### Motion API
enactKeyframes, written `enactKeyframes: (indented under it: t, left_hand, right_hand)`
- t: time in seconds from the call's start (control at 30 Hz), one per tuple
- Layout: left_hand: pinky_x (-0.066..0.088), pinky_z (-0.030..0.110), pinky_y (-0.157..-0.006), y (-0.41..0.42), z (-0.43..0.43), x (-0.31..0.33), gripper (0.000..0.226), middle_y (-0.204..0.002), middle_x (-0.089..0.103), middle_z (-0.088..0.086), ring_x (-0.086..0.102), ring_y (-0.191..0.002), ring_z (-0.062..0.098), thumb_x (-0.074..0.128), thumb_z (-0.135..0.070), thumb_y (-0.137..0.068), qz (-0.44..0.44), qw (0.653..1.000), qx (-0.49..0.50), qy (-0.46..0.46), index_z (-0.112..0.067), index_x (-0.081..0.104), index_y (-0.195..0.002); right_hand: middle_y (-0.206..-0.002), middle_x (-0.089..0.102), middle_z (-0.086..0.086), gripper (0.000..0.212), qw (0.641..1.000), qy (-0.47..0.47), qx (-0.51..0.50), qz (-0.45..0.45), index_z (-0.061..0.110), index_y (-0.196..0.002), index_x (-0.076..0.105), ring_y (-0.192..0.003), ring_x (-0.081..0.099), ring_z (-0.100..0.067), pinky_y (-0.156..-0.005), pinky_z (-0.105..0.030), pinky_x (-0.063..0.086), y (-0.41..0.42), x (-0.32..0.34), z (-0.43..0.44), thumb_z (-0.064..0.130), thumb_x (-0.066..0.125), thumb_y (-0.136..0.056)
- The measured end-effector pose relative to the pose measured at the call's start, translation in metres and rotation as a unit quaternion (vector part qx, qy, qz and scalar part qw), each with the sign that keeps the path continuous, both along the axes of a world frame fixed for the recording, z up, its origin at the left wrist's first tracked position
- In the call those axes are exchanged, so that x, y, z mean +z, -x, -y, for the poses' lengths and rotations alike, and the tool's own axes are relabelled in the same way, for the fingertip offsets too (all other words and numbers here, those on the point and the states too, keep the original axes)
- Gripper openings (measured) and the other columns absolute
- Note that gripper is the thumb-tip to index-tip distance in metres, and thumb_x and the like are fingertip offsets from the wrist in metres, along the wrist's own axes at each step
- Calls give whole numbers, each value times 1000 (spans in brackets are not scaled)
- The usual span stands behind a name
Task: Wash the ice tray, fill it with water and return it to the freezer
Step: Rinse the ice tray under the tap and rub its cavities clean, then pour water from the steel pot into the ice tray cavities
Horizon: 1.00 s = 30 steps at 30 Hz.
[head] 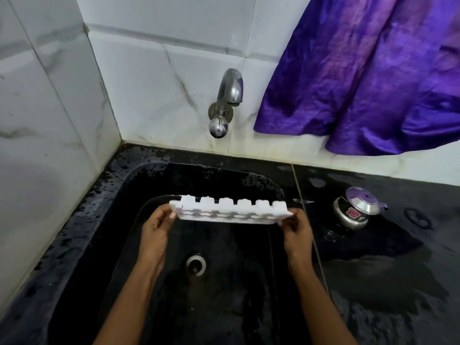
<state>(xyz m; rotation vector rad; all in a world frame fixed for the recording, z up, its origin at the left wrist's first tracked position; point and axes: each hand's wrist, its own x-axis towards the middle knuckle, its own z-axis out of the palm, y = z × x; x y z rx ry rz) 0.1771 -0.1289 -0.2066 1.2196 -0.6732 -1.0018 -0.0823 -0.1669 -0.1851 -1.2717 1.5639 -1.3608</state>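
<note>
Holding the tray up over the sink, well above the drain and resting on nothing. Pinching its left short end with the left hand, thumb and fingertips curled round the rim, and pinching the right short end with the right hand the same way. Tipped on a long edge, with the cup bottoms showing in a row along the top. Looks like thin white plastic: probably light, and likely to flex or twist if wrung, so best held at both ends, or by one long rim near the middle when a hand is needed for the tap. Likely slippery when wet, with only a narrow lip to hold, so better to hook fingers under that lip than to squeeze the cups. Once filled, much heavier and quick to spill, so keep it level and carry it two-handed. Farther off to the right, on the wet black surface, a small steel pot. On the tiled wall behind, the tap, with no water seen running. Beside it, a purple cloth hanging.
</note>
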Motion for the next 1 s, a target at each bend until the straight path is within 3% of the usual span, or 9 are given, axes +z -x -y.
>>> enactKeyframes:
  t: [0.07, 0.17, 0.27, 0.37, 0.47, 0.7, 0.83, 1.0]
  left_hand:
    - [52, 26, -81, 8, -3, -2, 27, -104, 69, 5, 64, -95, 17, 52, -2, -92, 2, 1000, 23, -9, -23, 67, -98]
    - [46, 43, -99, 25, -7, -3, 30, -121, 64, 13, 59, -112, 27, 54, -6, -93, -5, 999, 29, -30, -19, 62, -118]
    - [42, 45, -102, 50, -13, -1, 35, -126, 61, 10, 57, -117, 24, 54, -8, -93, 11, 999, 19, -29, -18, 55, -127]
    - [47, 39, -95, 82, -17, 4, 34, -118, 65, 8, 61, -108, 21, 54, -8, -93, 6, 1000, 9, -28, -22, 56, -124]
    - [54, 26, -78, 125, -20, 7, 32, -107, 68, 4, 64, -95, 12, 55, -7, -92, -7, 999, 2, -40, -19, 59, -122]
    - [48, 27, -78, 211, -22, 3, 32, -106, 68, 7, 64, -88, 12, 59, -8, -90, 1, 996, -24, -82, -6, 62, -121]
    - [51, 19, -68, 253, -20, 2, 28, -102, 68, 6, 64, -83, 8, 60, -6, -89, 28, 993, -49, -102, -5, 64, -118]
    - [51, 43, -93, 280, -17, 3, 26, -108, 69, 11, 65, -98, 24, 59, -8, -91, 92, 985, -59, -135, -6, 66, -116]
  right_hand:
    - [-87, 66, 3, 41, 1000, -8, 5, 17, 26, -90, 59, -80, 61, -8, -67, -8, 46, 6, 1, -2, -13, 55, -80]
    - [-87, 66, 1, 41, 999, -20, 8, 31, 15, -105, 62, -78, 60, -8, -66, -11, 47, 22, 3, -8, -16, 53, -79]
    - [-89, 63, -3, 37, 998, -45, 0, 41, 11, -111, 60, -79, 58, -12, -70, -20, 47, 48, 6, -14, -11, 54, -82]
    - [-92, 63, -1, 33, 997, -69, -4, 31, 11, -111, 60, -83, 59, -15, -77, -30, 49, 80, 9, -18, -6, 54, -84]
    - [-94, 66, -4, 31, 996, -92, -22, 7, 10, -109, 63, -85, 60, -19, -76, -32, 48, 123, 13, -19, -3, 53, -82]
    - [-80, 62, 5, 27, 985, -152, -60, -49, 12, -102, 67, -74, 55, -13, -63, -27, 43, 216, 10, -23, 1, 51, -83]
    - [-82, 63, -3, 26, 979, -180, -72, -63, 8, -98, 69, -77, 55, -20, -68, -30, 45, 260, 3, -28, 0, 50, -82]
    - [-92, 65, -11, 28, 975, -207, -50, -68, 5, -101, 69, -86, 59, -28, -67, -30, 45, 292, 0, -24, 0, 49, -82]
